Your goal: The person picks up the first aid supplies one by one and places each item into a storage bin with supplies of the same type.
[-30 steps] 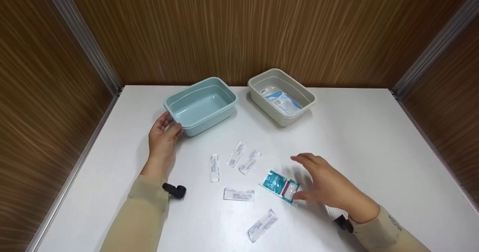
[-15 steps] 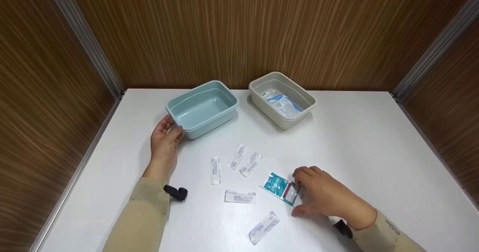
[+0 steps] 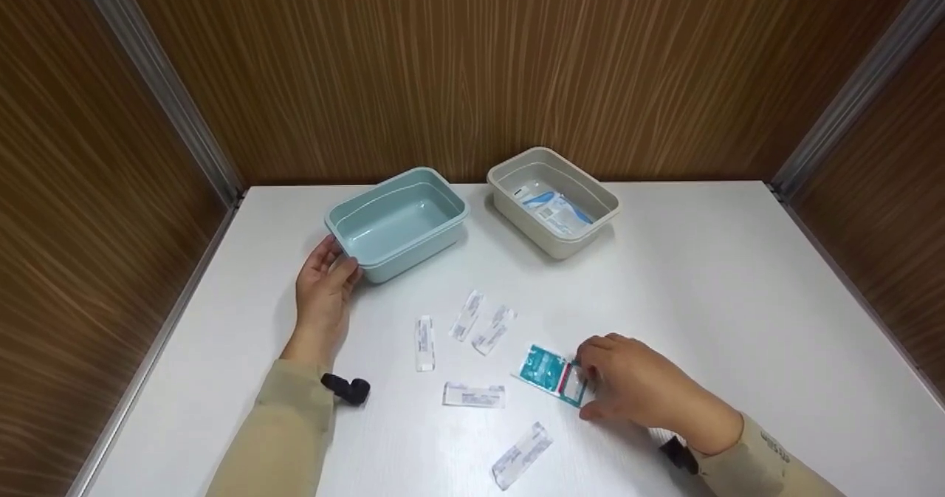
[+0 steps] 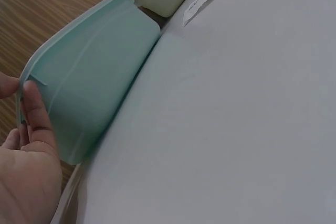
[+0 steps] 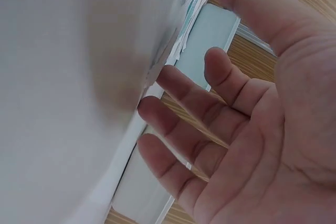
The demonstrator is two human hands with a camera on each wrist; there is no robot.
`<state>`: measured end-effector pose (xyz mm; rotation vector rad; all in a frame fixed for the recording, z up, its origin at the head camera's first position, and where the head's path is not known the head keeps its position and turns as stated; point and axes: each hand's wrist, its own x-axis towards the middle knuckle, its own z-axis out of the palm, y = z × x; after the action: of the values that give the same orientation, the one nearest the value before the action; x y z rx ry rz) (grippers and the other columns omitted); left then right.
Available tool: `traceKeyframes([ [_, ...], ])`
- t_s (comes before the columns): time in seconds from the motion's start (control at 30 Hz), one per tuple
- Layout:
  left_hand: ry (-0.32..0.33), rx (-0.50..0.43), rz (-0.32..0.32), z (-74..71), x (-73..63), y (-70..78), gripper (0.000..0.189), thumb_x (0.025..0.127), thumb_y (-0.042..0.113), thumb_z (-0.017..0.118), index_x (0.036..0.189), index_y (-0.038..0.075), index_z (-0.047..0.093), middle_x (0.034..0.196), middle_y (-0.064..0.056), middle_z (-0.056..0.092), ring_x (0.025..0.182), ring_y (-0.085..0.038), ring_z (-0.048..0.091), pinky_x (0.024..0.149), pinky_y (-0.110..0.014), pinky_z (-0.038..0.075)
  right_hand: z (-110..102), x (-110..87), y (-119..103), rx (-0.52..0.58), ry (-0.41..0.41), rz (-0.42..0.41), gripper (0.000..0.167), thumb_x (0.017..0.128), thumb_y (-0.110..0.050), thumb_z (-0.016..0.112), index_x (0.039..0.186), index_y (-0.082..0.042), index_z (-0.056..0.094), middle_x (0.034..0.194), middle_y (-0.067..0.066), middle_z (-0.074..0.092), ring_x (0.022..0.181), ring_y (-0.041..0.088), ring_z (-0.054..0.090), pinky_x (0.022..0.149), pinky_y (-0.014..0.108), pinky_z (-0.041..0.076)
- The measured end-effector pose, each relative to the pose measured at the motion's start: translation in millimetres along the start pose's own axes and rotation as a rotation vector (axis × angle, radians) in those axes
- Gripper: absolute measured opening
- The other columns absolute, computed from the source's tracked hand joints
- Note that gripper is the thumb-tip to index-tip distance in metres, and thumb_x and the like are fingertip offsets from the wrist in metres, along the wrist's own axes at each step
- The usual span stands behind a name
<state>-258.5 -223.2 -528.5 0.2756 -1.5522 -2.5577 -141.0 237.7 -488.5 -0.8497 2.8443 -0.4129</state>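
Observation:
At the near left corner of a blue-green plastic basin (image 3: 413,258), my left hand (image 3: 322,290) pinches the rim. The left wrist view shows its thumb and fingers (image 4: 37,108) on the two sides of that rim. To the right on the white table lies a flat teal-and-white packet (image 3: 543,368) with a red stripe. My right hand (image 3: 642,382) arches over the packet's right end, thumb by its lower corner and fingertips right at its upper edge. In the right wrist view the bent fingers (image 5: 178,129) stand apart, their tips close to the tabletop.
A beige basin (image 3: 528,224) at the back holds clear packages with blue items. Several narrow white printed sachets lie mid-table, among them an upright one (image 3: 424,343), a sideways one (image 3: 474,395) and a slanted one (image 3: 522,456). Wood-grain panels (image 3: 472,69) enclose the table.
My right hand has lowered onto the teal packet's right end, its fingers drawing closer to the edges. My left hand keeps its hold on the basin rim.

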Motion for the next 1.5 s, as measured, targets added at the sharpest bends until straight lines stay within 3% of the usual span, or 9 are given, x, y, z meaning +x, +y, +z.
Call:
traceKeyframes([
  [0.27,0.000,-0.004,0.003,-1.6,0.8,-0.5,0.071,0.110,-0.004,0.065,0.174,0.010,0.038,0.171,-0.013,0.042,0.154,-0.028,0.051,0.108,-0.021,0.058,-1,-2.3,2,0.133,-0.023,0.025,0.056,0.075,-0.013,0.104,0.108,-0.019,0.060,0.109,-0.008,0.060,0.105,0.013,0.052,0.087,0.033,0.055],
  [0.53,0.018,0.018,0.014,-0.5,1.8,-2.2,0.070,0.109,-0.006,0.062,0.173,0.009,0.039,0.171,-0.014,0.040,0.154,-0.031,0.050,0.108,-0.022,0.058,-7,-2.1,8,0.217,-0.019,0.043,0.054,0.077,-0.005,0.096,0.112,-0.019,0.058,0.118,-0.006,0.059,0.106,0.013,0.055,0.087,0.028,0.053],
  [0.77,0.017,0.006,-0.002,-0.8,2.4,-1.2,0.070,0.110,-0.004,0.063,0.174,0.011,0.039,0.176,-0.014,0.037,0.157,-0.029,0.049,0.111,-0.023,0.058,-30,1.2,21,0.250,0.085,0.036,0.054,0.079,0.003,0.094,0.114,-0.014,0.057,0.127,0.003,0.061,0.111,0.018,0.061,0.093,0.033,0.060],
  [1.13,0.005,-0.010,0.004,3.9,2.2,-4.0,0.069,0.110,-0.006,0.063,0.173,0.009,0.039,0.173,-0.016,0.039,0.156,-0.031,0.049,0.108,-0.023,0.058,-80,18.2,32,0.308,0.289,0.021,0.055,0.081,0.005,0.095,0.118,-0.006,0.057,0.121,0.008,0.064,0.108,0.019,0.060,0.093,0.025,0.056],
  [1.37,0.000,0.019,-0.008,3.0,0.3,1.1,0.071,0.111,-0.004,0.062,0.175,0.009,0.035,0.176,-0.014,0.038,0.161,-0.029,0.048,0.115,-0.022,0.056,-99,45.9,40,0.460,0.381,0.077,0.052,0.087,0.004,0.092,0.118,-0.001,0.050,0.137,0.013,0.065,0.118,0.024,0.063,0.100,0.008,0.048],
  [1.5,0.002,0.017,0.000,0.4,-1.7,4.4,0.070,0.111,-0.004,0.062,0.175,0.010,0.035,0.178,-0.014,0.036,0.163,-0.028,0.046,0.117,-0.022,0.055,-105,69.0,50,0.503,0.419,0.136,0.051,0.092,0.000,0.089,0.120,-0.001,0.047,0.146,0.016,0.064,0.129,0.031,0.065,0.101,0.006,0.047],
])
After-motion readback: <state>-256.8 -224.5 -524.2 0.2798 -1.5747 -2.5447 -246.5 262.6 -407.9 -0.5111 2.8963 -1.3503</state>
